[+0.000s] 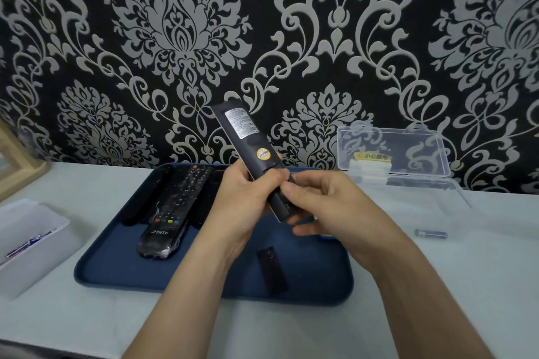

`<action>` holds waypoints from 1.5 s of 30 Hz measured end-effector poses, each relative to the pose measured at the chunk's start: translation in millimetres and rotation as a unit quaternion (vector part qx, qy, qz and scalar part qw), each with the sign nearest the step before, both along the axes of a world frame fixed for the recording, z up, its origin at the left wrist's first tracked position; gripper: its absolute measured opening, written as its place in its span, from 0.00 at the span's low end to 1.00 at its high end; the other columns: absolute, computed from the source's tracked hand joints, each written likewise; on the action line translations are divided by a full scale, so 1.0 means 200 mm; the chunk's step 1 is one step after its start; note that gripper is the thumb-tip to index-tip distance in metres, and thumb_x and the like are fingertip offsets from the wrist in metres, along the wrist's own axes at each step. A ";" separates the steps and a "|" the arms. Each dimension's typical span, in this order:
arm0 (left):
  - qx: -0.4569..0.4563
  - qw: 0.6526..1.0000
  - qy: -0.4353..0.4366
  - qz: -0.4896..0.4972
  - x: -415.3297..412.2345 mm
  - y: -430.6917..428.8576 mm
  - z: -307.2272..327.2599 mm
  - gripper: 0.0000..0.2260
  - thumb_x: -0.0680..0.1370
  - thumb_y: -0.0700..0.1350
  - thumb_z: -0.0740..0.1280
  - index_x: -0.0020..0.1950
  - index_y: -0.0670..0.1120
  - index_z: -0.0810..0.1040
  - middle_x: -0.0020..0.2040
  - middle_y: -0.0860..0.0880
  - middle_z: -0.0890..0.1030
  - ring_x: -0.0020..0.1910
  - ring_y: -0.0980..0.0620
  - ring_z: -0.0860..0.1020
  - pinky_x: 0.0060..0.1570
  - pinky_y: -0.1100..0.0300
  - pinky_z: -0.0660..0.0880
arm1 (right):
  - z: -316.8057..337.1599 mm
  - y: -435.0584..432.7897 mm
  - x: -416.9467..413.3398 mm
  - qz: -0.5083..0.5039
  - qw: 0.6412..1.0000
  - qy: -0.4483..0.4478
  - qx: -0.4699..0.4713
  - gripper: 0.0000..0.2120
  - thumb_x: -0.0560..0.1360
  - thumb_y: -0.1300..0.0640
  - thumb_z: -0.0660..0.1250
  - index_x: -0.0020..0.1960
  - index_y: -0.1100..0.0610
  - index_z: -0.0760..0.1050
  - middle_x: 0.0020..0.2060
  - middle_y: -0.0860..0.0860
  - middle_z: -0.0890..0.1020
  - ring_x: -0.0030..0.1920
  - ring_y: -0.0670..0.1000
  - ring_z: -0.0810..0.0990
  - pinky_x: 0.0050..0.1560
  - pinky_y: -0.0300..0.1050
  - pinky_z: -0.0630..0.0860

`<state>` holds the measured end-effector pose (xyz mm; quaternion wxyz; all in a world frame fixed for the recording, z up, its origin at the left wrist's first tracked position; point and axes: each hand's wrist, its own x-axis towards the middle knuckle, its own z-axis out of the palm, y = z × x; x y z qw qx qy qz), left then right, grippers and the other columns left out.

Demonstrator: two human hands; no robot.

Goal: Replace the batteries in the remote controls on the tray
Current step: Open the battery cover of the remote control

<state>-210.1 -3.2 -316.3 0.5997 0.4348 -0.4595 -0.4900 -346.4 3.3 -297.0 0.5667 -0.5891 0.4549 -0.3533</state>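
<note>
Left hand (242,198) grips the tilted black remote (248,137), right hand (323,204) pinches its near battery end; that tilt could let a cell slide out onto the blue tray (116,271).

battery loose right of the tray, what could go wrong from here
The battery lies on its side on the table and may roll off or pass for fresh. The battery cover lies near the tray's front rim, below the left hand and right hand on the remote, and could be swept off.
</note>
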 end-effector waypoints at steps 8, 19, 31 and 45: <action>0.065 0.991 0.098 -0.058 0.01 -0.01 0.01 0.15 0.76 0.50 0.65 0.53 0.40 0.77 0.33 0.47 0.73 0.22 0.58 0.60 0.20 0.67 0.51 | -0.04 -0.02 0.01 -0.055 0.997 -0.026 -0.046 0.05 0.78 0.62 0.67 0.49 0.55 0.80 0.31 0.48 0.82 0.28 0.42 0.77 0.30 0.32 0.73; 0.057 0.996 -0.027 -0.058 0.02 0.00 0.00 0.11 0.76 0.48 0.66 0.50 0.40 0.78 0.37 0.47 0.74 0.33 0.53 0.66 0.30 0.61 0.62 | -0.05 -0.03 -0.01 -0.035 0.993 -0.108 0.026 0.10 0.79 0.59 0.66 0.59 0.60 0.72 0.39 0.53 0.86 0.36 0.51 0.84 0.30 0.37 0.76; -0.028 0.990 0.123 0.069 0.05 0.00 0.02 0.07 0.80 0.34 0.61 0.55 0.41 0.76 0.45 0.45 0.85 0.49 0.48 0.84 0.51 0.59 0.80 | -0.07 -0.05 -0.01 -0.122 0.958 -0.245 0.087 0.09 0.78 0.64 0.66 0.53 0.54 0.69 0.43 0.53 0.85 0.43 0.55 0.87 0.31 0.42 0.78; -0.106 0.971 -0.187 0.100 -0.01 0.03 0.04 0.12 0.80 0.48 0.63 0.39 0.48 0.80 0.31 0.58 0.78 0.28 0.62 0.71 0.31 0.62 0.67 | -0.08 -0.06 0.00 -0.099 0.964 -0.244 0.049 0.09 0.78 0.62 0.67 0.54 0.54 0.70 0.43 0.53 0.85 0.41 0.52 0.85 0.31 0.41 0.78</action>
